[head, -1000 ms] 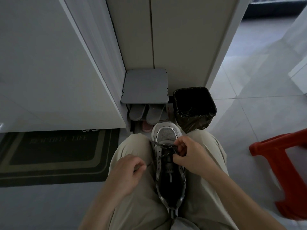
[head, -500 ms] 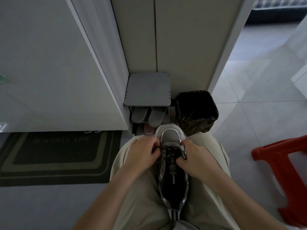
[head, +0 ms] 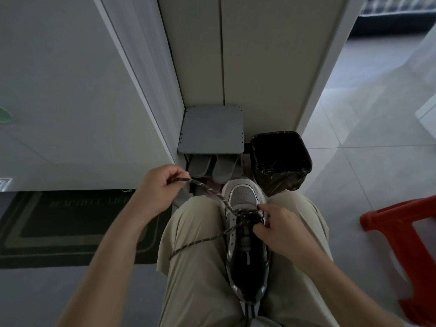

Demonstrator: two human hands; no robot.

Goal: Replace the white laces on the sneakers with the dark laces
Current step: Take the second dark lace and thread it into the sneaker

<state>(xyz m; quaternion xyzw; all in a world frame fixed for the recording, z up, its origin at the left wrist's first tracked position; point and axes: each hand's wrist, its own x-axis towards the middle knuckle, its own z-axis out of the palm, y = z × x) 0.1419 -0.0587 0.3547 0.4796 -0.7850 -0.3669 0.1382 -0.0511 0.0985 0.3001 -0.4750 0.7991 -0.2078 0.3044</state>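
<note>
A grey and white sneaker (head: 243, 197) lies toe-away between my knees, wedged in my lap. A dark speckled lace (head: 212, 191) runs from its lowest eyelets up and left to my left hand (head: 158, 187), which pinches the lace near its end, raised over my left knee. Another stretch of the same lace trails left across my left thigh. My right hand (head: 278, 228) grips the sneaker's right side at the eyelets, thumb on the tongue. No white lace shows.
A grey shoe rack (head: 211, 131) with grey slippers (head: 212, 168) stands ahead against the wall. A black-lined bin (head: 280, 159) sits beside it. A red plastic stool (head: 405, 251) is at the right. A dark doormat (head: 59, 223) lies at the left.
My left hand has gone from the sneaker's eyelets up and to the left, drawing the dark lace out through them. My right hand has stayed on the sneaker.
</note>
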